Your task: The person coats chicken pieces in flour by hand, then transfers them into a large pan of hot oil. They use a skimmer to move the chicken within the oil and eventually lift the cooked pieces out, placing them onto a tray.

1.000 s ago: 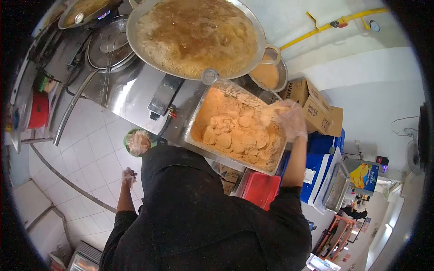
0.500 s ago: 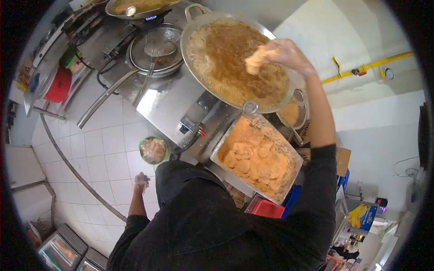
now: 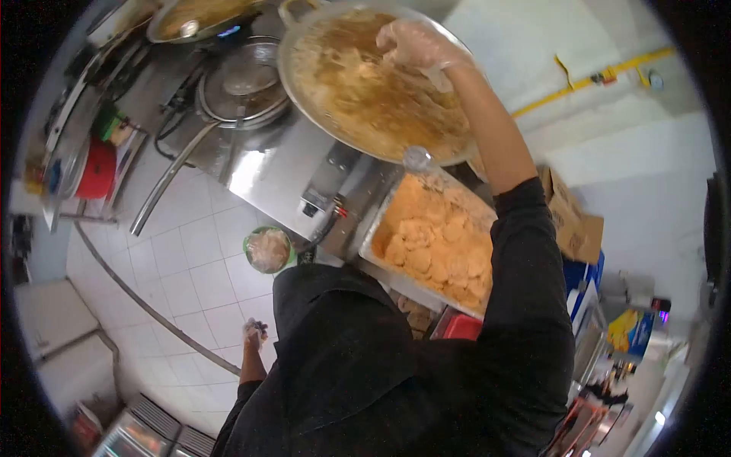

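Observation:
My right hand (image 3: 422,49), in a clear plastic glove, is over the large pan of bubbling oil (image 3: 365,95). Its fingers are apart and curve downward, with no piece seen in them. A pale piece (image 3: 367,70) lies in the foam just left of the fingers. Below the pan, a metal tray (image 3: 364,247) holds several pieces coated in orange flour (image 3: 438,240). My left hand (image 3: 256,333), also gloved, hangs low over the tiled floor beside my body. Its fingers curl round something small and dark that I cannot make out.
Round strainers (image 3: 247,84) with long handles rest on the steel counter (image 3: 266,171), left of the pan. Another pan (image 3: 202,19) stands at the top left. A green-rimmed bin (image 3: 268,250) is on the floor. Cardboard boxes (image 3: 567,217) and a yellow pipe (image 3: 563,91) are at the right.
The orange-coated piece has left my right hand, which has moved left over the pan and opened. My left hand has shifted slightly in view, and the whole view has tilted.

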`<state>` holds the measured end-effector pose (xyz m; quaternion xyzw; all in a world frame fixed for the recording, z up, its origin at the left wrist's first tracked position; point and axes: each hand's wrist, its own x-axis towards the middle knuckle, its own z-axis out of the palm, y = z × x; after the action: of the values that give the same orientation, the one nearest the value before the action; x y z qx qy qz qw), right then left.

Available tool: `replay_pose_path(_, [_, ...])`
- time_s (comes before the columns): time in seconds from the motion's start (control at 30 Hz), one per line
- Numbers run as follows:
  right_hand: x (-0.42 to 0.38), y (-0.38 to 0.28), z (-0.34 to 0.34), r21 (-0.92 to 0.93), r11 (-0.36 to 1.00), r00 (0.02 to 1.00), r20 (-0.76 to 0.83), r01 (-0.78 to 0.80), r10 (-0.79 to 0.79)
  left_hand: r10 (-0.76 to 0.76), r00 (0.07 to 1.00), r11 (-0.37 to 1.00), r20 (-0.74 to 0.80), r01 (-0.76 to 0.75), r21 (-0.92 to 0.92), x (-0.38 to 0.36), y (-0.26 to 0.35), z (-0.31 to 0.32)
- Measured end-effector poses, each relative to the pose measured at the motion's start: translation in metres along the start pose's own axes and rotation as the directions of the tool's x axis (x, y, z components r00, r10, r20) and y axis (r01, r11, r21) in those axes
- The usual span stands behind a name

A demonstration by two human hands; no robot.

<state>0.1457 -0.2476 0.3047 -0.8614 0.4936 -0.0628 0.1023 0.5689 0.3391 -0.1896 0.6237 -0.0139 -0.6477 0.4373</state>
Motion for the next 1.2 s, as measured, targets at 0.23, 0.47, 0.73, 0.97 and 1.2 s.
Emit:
replay_pose_path(0.23, [-0.219,-0.002,0.003,-0.426,0.865,0.949,-0.044,0.266,-0.313,-0.023,0.999,0.853,0.023,0.008,0.522,0.022,0.033,0.039])
replay_pose_path(0.47, [-0.328,0.012,0.234,-0.041,0.704,0.689,0.168,-0.709,0.705,0.079,0.994,0.879,0.075,-0.105,0.466,0.097,0.075,0.071])
replay_pose_path(0.73, [-0.326,-0.005,0.325,-0.115,0.690,0.695,-0.223,-0.715,0.683,0.019,0.994,0.841,0.105,-0.073,0.537,0.070,0.124,0.144])
replay_pose_path(0.97, [-0.353,0.037,0.298,0.360,0.535,0.571,-0.008,-0.764,0.821,-0.049,0.995,0.872,0.085,0.001,0.490,0.046,0.075,0.098])
replay_pose_path(1.2, [-0.403,0.177,0.243,0.361,0.082,0.310,0.639,-0.929,0.704,-0.068,0.997,0.824,0.019,0.045,0.565,0.033,0.053,0.049])
